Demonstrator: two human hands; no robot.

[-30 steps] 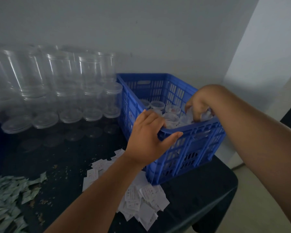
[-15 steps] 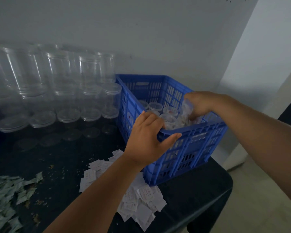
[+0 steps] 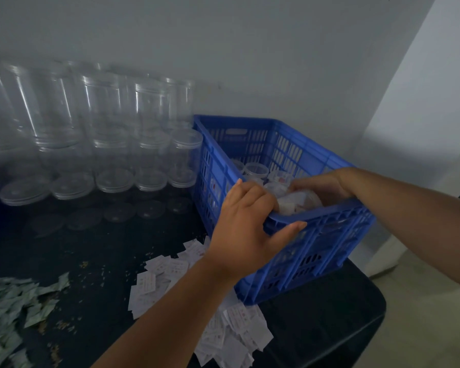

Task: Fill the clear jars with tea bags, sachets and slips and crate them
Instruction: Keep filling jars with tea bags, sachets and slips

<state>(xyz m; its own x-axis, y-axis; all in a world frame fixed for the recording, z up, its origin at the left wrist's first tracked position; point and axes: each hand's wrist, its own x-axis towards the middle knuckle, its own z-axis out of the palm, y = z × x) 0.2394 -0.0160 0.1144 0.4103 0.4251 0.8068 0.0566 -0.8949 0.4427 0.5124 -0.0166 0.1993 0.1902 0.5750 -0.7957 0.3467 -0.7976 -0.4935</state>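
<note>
On the right end of the dark worktop stands a blue crate with slotted walls, its back side close to the grey wall and its left side just beside the stacked empty jars. The left hand holds the near rim of the crate at the left corner: its grip is pressed together on the rim, with the fingers hooked over the edge to the inside and the thumb lying on the outer face of the front wall. The right hand reaches into the crate from the right side, and its grip is curled over a filled jar which sits in the near right part of the crate, just behind the front wall, and through its clear side white paper pieces are seen. Behind it more jars stand in the crate, one round-rimmed jar near the middle. A heap of white slips lies on the worktop in front of the crate, and part of it goes under the crate's near corner. At the left edge lies a pile of pale green sachets, with small crumbs scattered between the two heaps.
</note>
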